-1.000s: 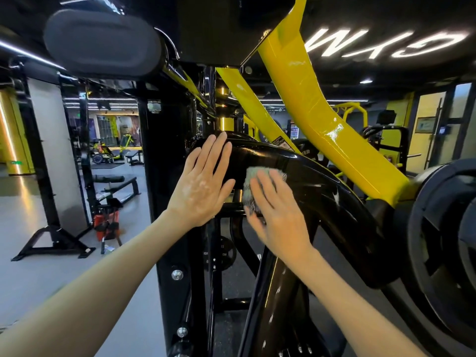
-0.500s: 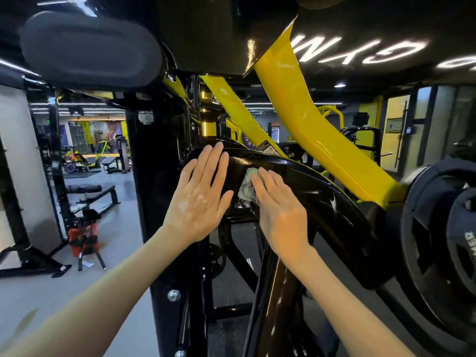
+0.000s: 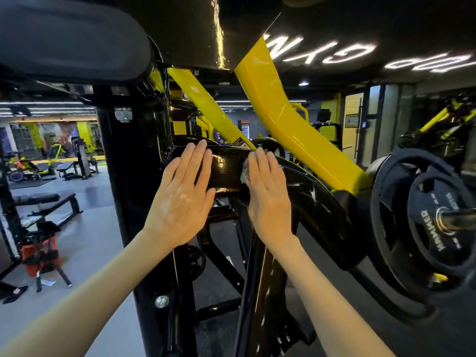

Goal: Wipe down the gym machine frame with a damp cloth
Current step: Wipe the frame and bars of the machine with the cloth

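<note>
From the head view, the black frame (image 3: 226,173) of the gym machine fills the middle. It is a thick, glossy bar that runs from a tall black post (image 3: 134,163) on the left and curves down toward the right. Its paint is shiny enough to throw back streaks of the ceiling lights.

The cloth (image 3: 244,172) is pressed against the upper part of this bar, near the centre of the picture. Only a small crumpled edge of it shows, pale grey-green, at the left side of the right hand (image 3: 269,197). That hand lies flat over the cloth with its fingers straight and close together, pressing rather than clutching (its thumb is out of sight). The left hand (image 3: 180,199) rests just beside it on the same bar, fingers straight and relaxed, holding nothing. A strip of bare black paint lies between the two hands.

Behind the hands a wide yellow beam (image 3: 291,130) slopes up to a dark block overhead, with a narrower yellow one to its left; both are glossy. A dark padded roller (image 3: 69,34) sits at the upper left. On the right a black weight plate (image 3: 425,228) with white lettering hangs on a steel sleeve. A silver bolt (image 3: 161,301) shows low on the post. Farther left, across the grey floor, stands a flat bench (image 3: 43,202) among other yellow and black machines.
</note>
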The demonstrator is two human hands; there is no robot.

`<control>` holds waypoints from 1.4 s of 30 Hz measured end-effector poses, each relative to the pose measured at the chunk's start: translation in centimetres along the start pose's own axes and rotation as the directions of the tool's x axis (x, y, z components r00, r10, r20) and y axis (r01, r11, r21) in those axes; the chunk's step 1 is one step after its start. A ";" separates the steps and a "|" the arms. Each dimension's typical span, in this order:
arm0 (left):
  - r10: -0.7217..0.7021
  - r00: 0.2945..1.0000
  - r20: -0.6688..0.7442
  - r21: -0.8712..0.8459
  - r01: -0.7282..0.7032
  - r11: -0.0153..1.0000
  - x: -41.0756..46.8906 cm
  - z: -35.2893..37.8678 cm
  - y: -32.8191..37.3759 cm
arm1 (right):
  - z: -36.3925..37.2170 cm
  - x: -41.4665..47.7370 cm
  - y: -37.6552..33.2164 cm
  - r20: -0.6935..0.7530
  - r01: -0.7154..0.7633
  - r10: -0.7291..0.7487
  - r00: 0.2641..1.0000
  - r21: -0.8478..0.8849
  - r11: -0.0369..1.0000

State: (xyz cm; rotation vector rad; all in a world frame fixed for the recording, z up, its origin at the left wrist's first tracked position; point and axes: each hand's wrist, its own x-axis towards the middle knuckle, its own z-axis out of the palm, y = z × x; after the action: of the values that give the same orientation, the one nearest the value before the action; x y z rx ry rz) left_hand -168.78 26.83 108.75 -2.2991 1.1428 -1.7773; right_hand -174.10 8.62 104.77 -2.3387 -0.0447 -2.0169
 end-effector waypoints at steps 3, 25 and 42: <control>-0.025 1.000 -0.001 -0.001 0.025 1.000 0.1 0.1 0.5 | -0.8 -1.7 2.9 -0.025 -0.201 0.200 0.980 -0.058 0.978; 0.020 0.999 0.040 0.028 -0.021 0.999 1.7 1.1 3.6 | -1.9 -5.2 6.5 -0.014 -0.216 0.218 0.976 0.082 0.973; 0.026 1.000 0.009 -0.098 -0.025 0.995 2.7 1.9 7.0 | -1.2 -0.8 2.7 0.005 -0.014 0.013 1.000 0.197 0.980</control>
State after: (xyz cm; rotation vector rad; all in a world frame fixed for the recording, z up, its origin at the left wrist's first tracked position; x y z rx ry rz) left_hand -170.66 19.47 107.37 -2.3316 1.2791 -1.7366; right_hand -175.27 5.84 104.05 -2.2153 -0.2186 -1.9044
